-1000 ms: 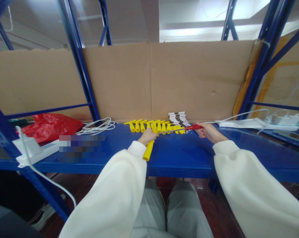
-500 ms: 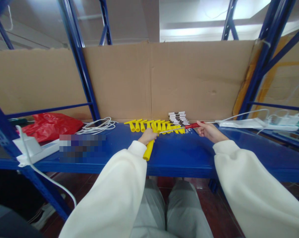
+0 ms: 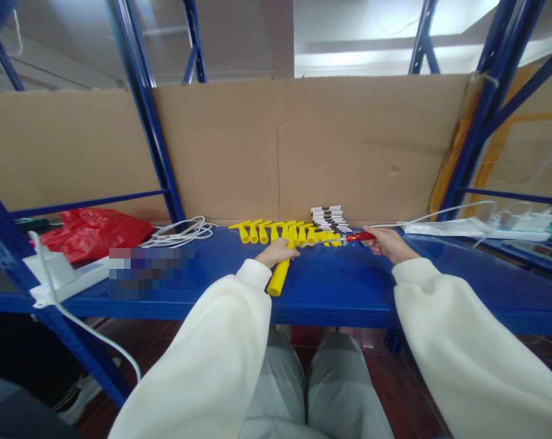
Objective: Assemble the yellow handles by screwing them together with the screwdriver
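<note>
My left hand [image 3: 276,252] is closed around a yellow plastic tube-shaped handle [image 3: 278,279], whose round end points down toward me. My right hand [image 3: 388,242] grips the red handle of a screwdriver [image 3: 360,236]. Its long thin metal shaft runs leftward to the yellow piece, the tip meeting it close to my left fingers; the exact contact is too small to make out. Behind my hands several similar yellow T-shaped handles [image 3: 263,235] lie in a row, with smaller yellow pieces [image 3: 328,236] at the right. White pieces with dark middles [image 3: 327,216] are stacked behind those.
A cardboard panel [image 3: 358,146] backs the blue bench [image 3: 340,286], between blue metal posts. On the left lie a red plastic bag [image 3: 97,235], a coiled white cable [image 3: 184,231] and a white power strip [image 3: 77,280]. More white cables and plugs [image 3: 523,222] lie at right.
The yellow handle in my left hand has shifted slightly right and turned a little. The screwdriver has tipped to a flatter angle, with my right hand slightly lower.
</note>
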Motion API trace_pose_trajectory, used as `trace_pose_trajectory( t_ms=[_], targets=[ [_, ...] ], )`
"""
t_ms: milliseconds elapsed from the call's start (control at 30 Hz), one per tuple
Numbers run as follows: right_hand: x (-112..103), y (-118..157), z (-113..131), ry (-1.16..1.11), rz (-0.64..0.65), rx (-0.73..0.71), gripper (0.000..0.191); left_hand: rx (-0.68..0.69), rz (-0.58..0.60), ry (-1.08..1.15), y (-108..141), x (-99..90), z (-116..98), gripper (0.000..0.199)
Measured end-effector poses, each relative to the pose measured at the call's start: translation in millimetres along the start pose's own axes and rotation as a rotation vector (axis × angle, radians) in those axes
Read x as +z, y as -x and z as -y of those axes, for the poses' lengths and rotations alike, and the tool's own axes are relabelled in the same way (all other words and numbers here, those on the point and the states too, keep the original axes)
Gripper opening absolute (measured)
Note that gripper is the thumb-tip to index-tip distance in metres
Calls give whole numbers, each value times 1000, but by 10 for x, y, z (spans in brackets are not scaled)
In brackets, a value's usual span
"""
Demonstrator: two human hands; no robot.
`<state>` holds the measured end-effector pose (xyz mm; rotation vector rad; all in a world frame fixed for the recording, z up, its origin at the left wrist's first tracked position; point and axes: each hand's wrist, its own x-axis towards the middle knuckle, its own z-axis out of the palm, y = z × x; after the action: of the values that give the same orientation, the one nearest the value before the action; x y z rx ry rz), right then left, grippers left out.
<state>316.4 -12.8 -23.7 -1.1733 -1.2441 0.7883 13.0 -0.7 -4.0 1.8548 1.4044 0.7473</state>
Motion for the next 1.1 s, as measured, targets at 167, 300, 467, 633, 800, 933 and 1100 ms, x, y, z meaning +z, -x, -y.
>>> trace_pose_trajectory(
  t_ms=[167,300,467,633,800,933,1100],
  targets=[
    [61,58,94,22,-85,187,50,-6,27,-20,14,2,-19,27],
    [99,120,158,115,-104,308,49,-16,23,-36,-5,8,-7,28],
    [106,149,217,153,-67,379,47,-17,32,-27,-29,10,15,28],
    [117,132,300,120,81,536,40,-48,-19,-37,-70,6,42,25],
    [149,152,313,82,53,454,33,-51,-36,-22,-83,5,55,25],
    [177,172,305,143,-2,438,35,-45,-33,-13,-92,10,68,23],
    [177,173,289,156,-36,414,31,-39,-30,-12,-94,13,77,23]
  ],
)
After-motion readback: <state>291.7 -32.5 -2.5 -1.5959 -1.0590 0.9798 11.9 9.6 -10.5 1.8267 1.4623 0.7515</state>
